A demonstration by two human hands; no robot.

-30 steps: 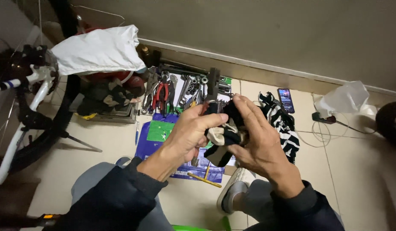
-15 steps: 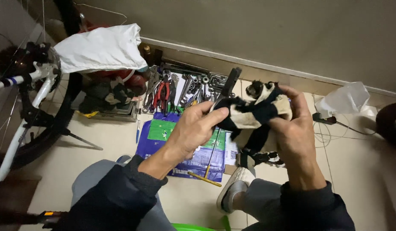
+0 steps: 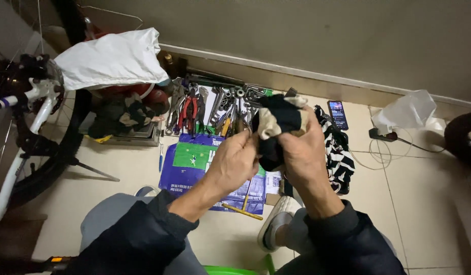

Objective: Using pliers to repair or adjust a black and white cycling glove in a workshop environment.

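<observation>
Rag (image 3: pixel 279 122) bunched between both hands, right hand (image 3: pixel 302 153) wrapping it

A dark rag (image 3: pixel 276 127) with pale beige patches is bunched up between both hands, raised above the floor. The right hand (image 3: pixel 302 153) wraps its lower part from the right; the left hand (image 3: pixel 235 160) pinches its left edge. A beige fold sits on top, just above the fingers.

An indoor corner used as a makeshift bicycle repair spot: tiled floor (image 3: pixel 424 203) against a plain wall (image 3: pixel 322 35), hand tools (image 3: pixel 215 104) spread out, a bicycle wheel (image 3: pixel 37 153) alongside.
</observation>
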